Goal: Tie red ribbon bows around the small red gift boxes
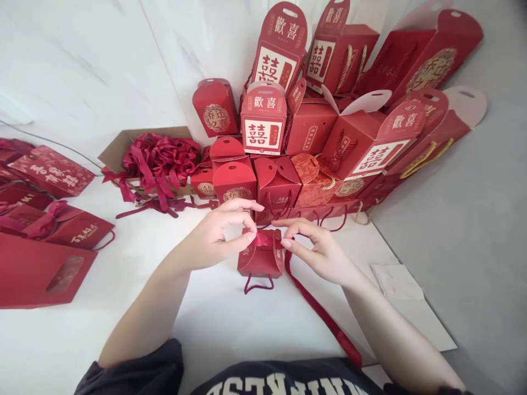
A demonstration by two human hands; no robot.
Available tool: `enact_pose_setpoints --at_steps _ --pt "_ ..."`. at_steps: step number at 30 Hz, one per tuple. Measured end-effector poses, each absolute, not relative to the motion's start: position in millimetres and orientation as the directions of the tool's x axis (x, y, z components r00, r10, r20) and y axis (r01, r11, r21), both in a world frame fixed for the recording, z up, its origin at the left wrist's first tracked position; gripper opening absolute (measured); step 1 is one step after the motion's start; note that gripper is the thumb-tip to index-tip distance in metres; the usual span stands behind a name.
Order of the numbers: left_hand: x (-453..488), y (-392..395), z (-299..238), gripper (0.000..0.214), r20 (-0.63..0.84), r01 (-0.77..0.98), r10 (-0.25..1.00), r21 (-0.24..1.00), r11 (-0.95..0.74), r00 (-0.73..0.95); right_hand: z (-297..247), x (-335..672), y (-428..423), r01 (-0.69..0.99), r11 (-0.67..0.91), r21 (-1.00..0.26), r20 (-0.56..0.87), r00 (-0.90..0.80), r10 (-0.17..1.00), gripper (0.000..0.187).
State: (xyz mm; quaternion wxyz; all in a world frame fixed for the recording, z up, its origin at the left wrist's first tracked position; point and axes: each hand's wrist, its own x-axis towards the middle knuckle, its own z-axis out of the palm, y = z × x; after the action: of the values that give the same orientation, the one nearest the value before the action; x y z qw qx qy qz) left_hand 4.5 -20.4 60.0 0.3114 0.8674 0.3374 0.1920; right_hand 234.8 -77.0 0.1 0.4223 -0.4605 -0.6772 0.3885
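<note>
In front of me a small red gift box (260, 267) rests on the white table, its rope handle lying toward me. A dark red ribbon (315, 307) crosses the top of the box and trails down to the right toward my body. My left hand (224, 233) pinches the ribbon between thumb and forefinger over the box's upper left. At the upper right of the box, my right hand (313, 247) pinches the ribbon with thumb and forefinger, the other fingers curled loosely.
Many red gift boxes (263, 123) are stacked behind, against the wall. A cardboard box (123, 145) heaped with red ribbons (160, 159) stands at back left. More red boxes (78, 230) lie at far left. A pale flat sheet (397, 282) lies right.
</note>
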Motion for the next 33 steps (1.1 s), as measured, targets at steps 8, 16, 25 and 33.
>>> enact_pose_setpoints --at_steps 8,16,25,33 --pt "1 -43 65 0.026 0.085 0.71 0.837 0.487 -0.508 0.541 20 215 -44 0.024 0.232 -0.972 0.203 -0.401 0.893 0.019" --pt "0 -34 49 0.018 -0.195 0.772 0.818 0.499 -0.393 0.542 34 201 -43 0.07 0.223 -0.972 0.188 -0.332 0.924 0.024" --pt "-21 -4 52 0.026 -0.378 0.723 0.738 0.659 -0.21 0.559 14 189 -38 0.345 0.222 -0.912 0.115 -0.305 0.945 0.024" --pt "-21 -3 49 0.021 -0.396 0.694 0.731 0.705 -0.146 0.555 5 184 -33 0.275 0.17 -0.946 0.085 -0.295 0.952 0.027"
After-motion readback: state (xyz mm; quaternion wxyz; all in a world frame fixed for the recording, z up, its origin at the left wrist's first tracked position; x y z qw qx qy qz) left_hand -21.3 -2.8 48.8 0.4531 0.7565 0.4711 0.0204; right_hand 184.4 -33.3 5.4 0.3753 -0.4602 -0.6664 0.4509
